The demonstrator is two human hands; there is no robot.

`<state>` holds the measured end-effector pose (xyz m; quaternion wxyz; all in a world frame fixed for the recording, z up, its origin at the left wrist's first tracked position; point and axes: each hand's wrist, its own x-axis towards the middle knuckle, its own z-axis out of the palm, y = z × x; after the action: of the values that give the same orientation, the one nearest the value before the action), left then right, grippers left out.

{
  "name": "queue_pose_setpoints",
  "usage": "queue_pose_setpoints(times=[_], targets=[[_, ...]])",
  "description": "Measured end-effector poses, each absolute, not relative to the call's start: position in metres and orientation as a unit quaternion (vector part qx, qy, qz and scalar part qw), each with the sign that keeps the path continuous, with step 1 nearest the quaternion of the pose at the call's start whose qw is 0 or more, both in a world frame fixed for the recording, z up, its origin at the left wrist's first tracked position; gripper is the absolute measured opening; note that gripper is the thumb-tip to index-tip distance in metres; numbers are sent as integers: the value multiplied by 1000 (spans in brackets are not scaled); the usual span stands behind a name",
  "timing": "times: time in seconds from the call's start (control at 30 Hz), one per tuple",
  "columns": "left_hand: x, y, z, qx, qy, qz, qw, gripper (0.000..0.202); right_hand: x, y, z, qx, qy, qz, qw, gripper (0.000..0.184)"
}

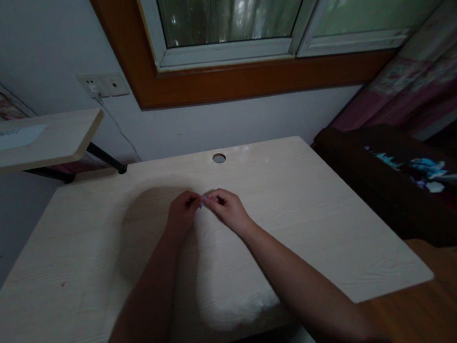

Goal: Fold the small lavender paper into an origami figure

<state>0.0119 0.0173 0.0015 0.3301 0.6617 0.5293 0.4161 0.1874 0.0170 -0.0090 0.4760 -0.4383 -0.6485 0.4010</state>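
Observation:
Over the middle of the pale wooden table, my left hand (183,210) and my right hand (228,206) meet at their fingertips. Between them is a tiny bluish-purple piece (202,201), mostly covered by the fingers, so its kind does not show. Thumb and index finger of my left hand pinch it from the left. The thumb and fingers of my right hand close on it from the right. Both forearms reach in from the near edge, and a dark shadow lies on the tabletop to the left.
The table (317,228) has a round cable hole (219,158) near its back edge. A raised shelf (37,140) with a sheet of paper (11,138) stands at the left. A cable (118,129) hangs from the wall socket (103,85). Dark furniture (377,180) stands at the right.

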Motion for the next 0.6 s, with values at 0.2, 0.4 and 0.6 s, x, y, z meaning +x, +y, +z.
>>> queue_pose_setpoints(times=[0.2,0.4,0.6], targets=[[13,15,6,661,497,427,364,17,188,16,-10,-440,-633,413,485,17],[13,18,1,653,511,420,369,22,189,18,-15,-444,-580,465,500,21],[14,19,-5,632,519,411,403,24,189,20,-14,-433,-564,480,513,25]])
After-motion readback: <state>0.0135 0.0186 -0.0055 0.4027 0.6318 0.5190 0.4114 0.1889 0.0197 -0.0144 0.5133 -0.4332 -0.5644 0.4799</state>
